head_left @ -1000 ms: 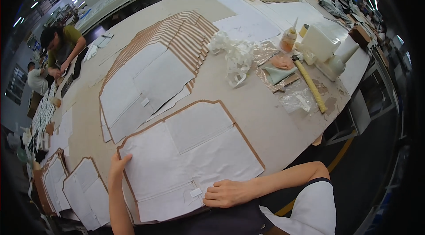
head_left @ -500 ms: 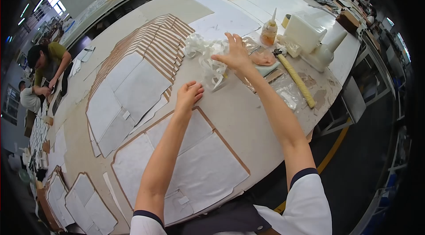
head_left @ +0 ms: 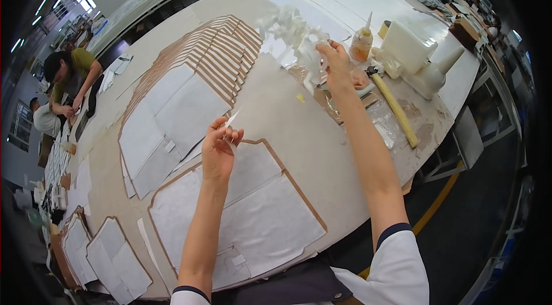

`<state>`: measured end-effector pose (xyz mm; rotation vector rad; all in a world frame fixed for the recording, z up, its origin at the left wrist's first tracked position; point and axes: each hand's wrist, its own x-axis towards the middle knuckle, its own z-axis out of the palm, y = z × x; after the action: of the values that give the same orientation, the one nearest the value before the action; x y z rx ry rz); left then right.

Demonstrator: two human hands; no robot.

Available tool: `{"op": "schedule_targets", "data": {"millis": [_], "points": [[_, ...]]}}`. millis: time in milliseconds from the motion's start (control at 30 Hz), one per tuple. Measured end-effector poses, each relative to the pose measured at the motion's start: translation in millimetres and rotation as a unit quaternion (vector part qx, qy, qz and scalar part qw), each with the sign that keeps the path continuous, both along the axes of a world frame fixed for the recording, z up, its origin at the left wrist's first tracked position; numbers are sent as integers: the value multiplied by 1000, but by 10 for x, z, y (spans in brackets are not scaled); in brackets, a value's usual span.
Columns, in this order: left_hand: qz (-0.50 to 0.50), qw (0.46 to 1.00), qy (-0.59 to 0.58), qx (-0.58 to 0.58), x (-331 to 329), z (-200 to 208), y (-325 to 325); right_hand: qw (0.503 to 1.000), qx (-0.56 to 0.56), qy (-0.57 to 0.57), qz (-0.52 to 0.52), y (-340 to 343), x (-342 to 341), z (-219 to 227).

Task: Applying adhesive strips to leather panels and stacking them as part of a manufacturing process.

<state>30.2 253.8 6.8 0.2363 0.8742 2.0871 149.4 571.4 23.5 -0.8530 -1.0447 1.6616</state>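
My left hand [head_left: 219,155] pinches a thin white strip [head_left: 233,117] whose pointed end sticks up past the fingers. It hovers over the upper edge of a white panel with brown borders [head_left: 270,219], which lies flat near me. Further off, my right hand [head_left: 337,66] has its fingers closed on a tangle of white ribbon strips [head_left: 296,35], lifted and smeared by motion. To the left lies a fanned stack of similar brown-edged panels [head_left: 187,101]. A small yellow scrap [head_left: 301,98] rests on the table between the hands.
Right of my right hand are a nozzle bottle of amber liquid [head_left: 361,46], a hammer with a yellow handle [head_left: 395,110], a white container [head_left: 409,40] and a squeeze bottle [head_left: 428,78]. Smaller panels [head_left: 118,259] lie at lower left. A person [head_left: 86,72] works at far left.
My right hand has closed on the ribbon tangle and moved right, raising it off its spot. My left hand has drawn slightly left and towards me, now with a white strip in it.
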Motion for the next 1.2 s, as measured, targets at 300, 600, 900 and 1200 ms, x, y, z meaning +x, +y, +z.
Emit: {"op": "schedule_targets", "data": {"millis": [300,600,900,1200], "points": [[68,988,-112,81,-226,522,-1040,938,270,-140,168,-147,358,291],[188,982,17,-22,-527,376,-2644,955,165,-209,129,406,836,-143],[86,944,240,-210,-135,893,-2780,702,602,-166,341,-2252,-7,713],[127,943,190,-241,-20,1094,-3077,644,169,-59,744,-3244,-541,758]]}}
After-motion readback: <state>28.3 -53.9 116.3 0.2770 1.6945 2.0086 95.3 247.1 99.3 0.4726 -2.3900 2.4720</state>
